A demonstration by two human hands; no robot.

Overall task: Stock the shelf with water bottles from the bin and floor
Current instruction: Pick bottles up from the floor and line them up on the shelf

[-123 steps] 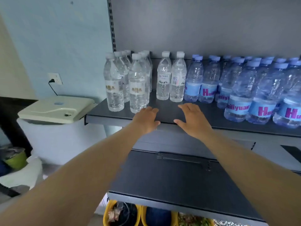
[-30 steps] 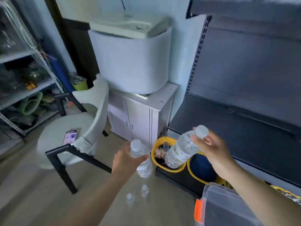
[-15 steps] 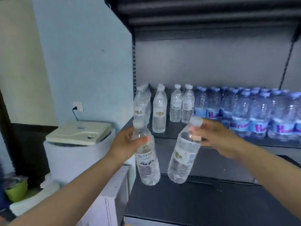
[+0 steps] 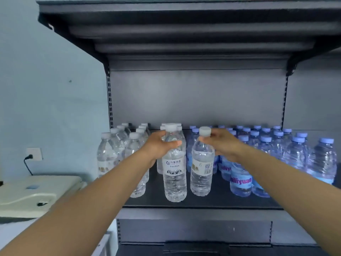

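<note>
Left hand (image 4: 156,146) grips 1 bottle (image 4: 174,174); right hand (image 4: 222,145) pinches another's (image 4: 202,169) neck at 3 o'clock, both upright on the shelf (image 4: 217,201).

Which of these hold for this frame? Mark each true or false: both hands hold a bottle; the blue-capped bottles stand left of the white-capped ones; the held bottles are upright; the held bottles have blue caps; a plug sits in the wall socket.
1. Both hands hold a bottle. True: left hand grips the left bottle, right hand the right bottle.
2. Blue-capped bottles stand left of the white-capped bottles. False: they stand right.
3. Held bottles are upright. True.
4. Held bottles have blue caps. False: white.
5. A plug sits in the socket. True.
</note>
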